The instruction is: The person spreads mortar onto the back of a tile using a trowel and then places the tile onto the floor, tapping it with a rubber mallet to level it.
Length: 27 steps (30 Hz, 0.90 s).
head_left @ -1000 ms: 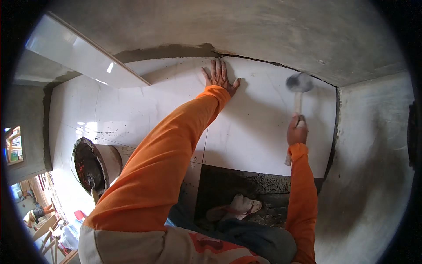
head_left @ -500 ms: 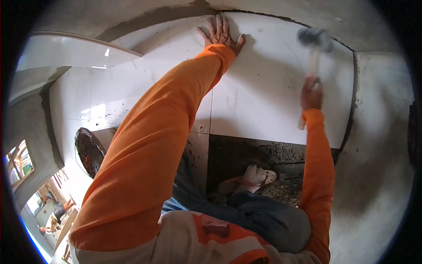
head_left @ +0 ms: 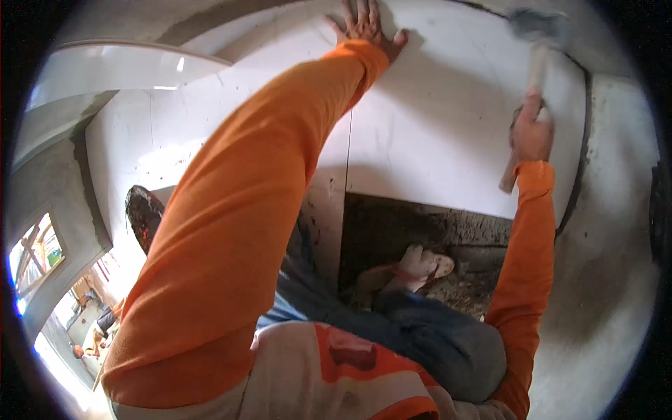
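Note:
My left hand (head_left: 362,26) lies with spread fingers on the far part of a large white floor tile (head_left: 448,126), near its joint with the neighbouring tile. In my right hand (head_left: 533,133) is a mallet (head_left: 537,66), gripped by its wooden handle. Its dark head, smeared by motion, is over the tile's far right corner; I cannot tell whether it touches. Both my sleeves are orange. Nearer me, the tile's edge borders a dark patch of bare mortar (head_left: 392,210), where my sandalled foot (head_left: 420,266) rests.
A bucket (head_left: 143,213) with a dirty inside stands at the left, partly behind my left sleeve. Grey walls (head_left: 616,210) rise at the right and far side. A pale panel edge (head_left: 140,49) juts in at the far left. Another person (head_left: 94,343) is at lower left, beyond an opening.
My right hand and the mallet have moved a little right relative to the tile's corner. My left hand stays spread on the tile. The whole view has shifted slightly.

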Motion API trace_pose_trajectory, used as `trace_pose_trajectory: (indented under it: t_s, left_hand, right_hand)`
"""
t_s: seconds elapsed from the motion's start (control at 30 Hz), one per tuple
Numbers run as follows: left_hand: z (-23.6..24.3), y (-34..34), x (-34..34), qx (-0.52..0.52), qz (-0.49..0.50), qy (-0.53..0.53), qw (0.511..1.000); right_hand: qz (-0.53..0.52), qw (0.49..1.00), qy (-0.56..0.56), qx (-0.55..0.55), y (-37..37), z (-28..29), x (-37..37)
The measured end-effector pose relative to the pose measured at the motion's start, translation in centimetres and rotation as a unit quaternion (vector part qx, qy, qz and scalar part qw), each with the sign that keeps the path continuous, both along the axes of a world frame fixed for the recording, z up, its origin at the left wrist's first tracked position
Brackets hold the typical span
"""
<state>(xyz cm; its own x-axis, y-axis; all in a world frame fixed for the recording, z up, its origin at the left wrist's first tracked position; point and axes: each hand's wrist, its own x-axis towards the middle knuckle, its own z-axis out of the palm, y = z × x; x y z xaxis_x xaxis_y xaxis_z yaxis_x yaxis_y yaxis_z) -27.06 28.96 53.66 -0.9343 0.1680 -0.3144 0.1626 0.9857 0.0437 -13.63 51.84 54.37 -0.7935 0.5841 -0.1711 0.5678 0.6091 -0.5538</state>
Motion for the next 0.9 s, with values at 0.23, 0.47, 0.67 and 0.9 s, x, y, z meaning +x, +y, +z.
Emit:
trace_pose_trajectory:
  t_s: [0.23, 0.47, 0.67, 0.9]
  left_hand:
    - [-0.8, -0.6, 0.0, -0.018, -0.008, 0.010, 1.000]
    - [-1.6, -1.3, -0.6, -0.021, -0.023, 0.031, 0.999]
    - [-6.4, -0.1, -1.9, 0.118, -0.058, 0.082, 0.988]
    - [-10.8, 3.5, -2.8, -0.030, 0.051, 0.194, 0.979]
  right_hand:
    - [0.062, 0.989, 0.110, 0.072, 1.2, -2.0, -0.2]
    - [0.040, 0.997, 0.051, -0.043, 0.7, -2.3, 0.8]
    - [0.076, 0.983, 0.099, 0.134, 5.0, -2.6, 3.6]
    - [-0.107, 0.963, 0.213, -0.125, 8.6, 1.5, 6.3]
